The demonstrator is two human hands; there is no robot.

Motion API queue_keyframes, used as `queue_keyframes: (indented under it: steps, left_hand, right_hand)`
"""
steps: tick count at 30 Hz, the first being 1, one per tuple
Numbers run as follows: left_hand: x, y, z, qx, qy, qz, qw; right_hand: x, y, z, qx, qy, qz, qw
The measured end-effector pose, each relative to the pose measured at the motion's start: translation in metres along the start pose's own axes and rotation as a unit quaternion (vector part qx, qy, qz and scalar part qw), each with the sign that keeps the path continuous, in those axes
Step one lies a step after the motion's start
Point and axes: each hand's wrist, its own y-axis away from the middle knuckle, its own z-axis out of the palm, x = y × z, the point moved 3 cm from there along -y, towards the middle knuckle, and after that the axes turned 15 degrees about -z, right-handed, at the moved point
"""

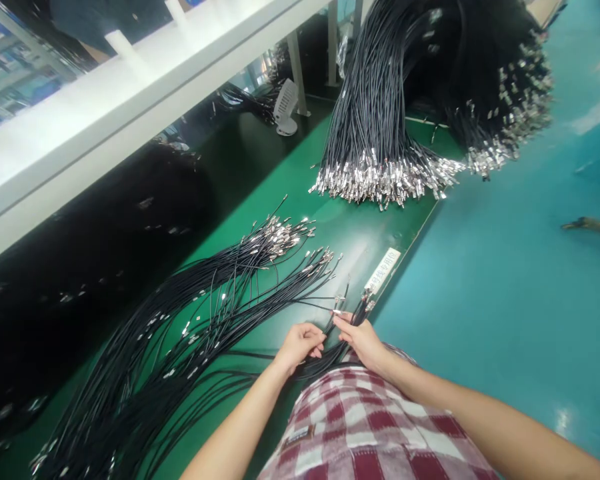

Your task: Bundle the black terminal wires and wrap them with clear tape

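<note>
Near the front edge of the green table, my left hand (303, 343) is closed with its fingertips pinched on a thin black cable (329, 325). Just right of it, my right hand (357, 337) pinches a cable by its silvery end connector (337, 313). A small bunch of black cables (325, 362) runs under and beside both hands, its connector ends (367, 300) showing past my right hand. To the left lie two loose bundles of black cables (240, 310) with metal connectors (279, 239) pointing away from me.
A large heap of black cables (367, 100) with silvery ends hangs over the table (350, 230) at the back. A white label (383, 270) marks the edge. A white shelf beam (145, 93) crosses the upper left; a grey plastic piece (286, 110) stands below it.
</note>
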Motion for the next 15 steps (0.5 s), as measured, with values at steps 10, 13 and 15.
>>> queue_keyframes:
  steps: [10,13,15]
  left_hand:
    - [0.015,0.006,0.010,-0.013,0.034,-0.045,0.998]
    - [0.023,-0.001,0.016,0.016,0.008,0.004,1.000]
    - [0.025,-0.005,0.022,0.035,-0.027,0.043,0.998]
  right_hand:
    - [-0.001,0.004,-0.001,-0.027,0.072,-0.003,0.997]
    - [0.003,0.006,0.000,-0.087,0.100,-0.006,0.991]
    - [0.003,0.008,0.001,-0.102,0.081,-0.009,0.991]
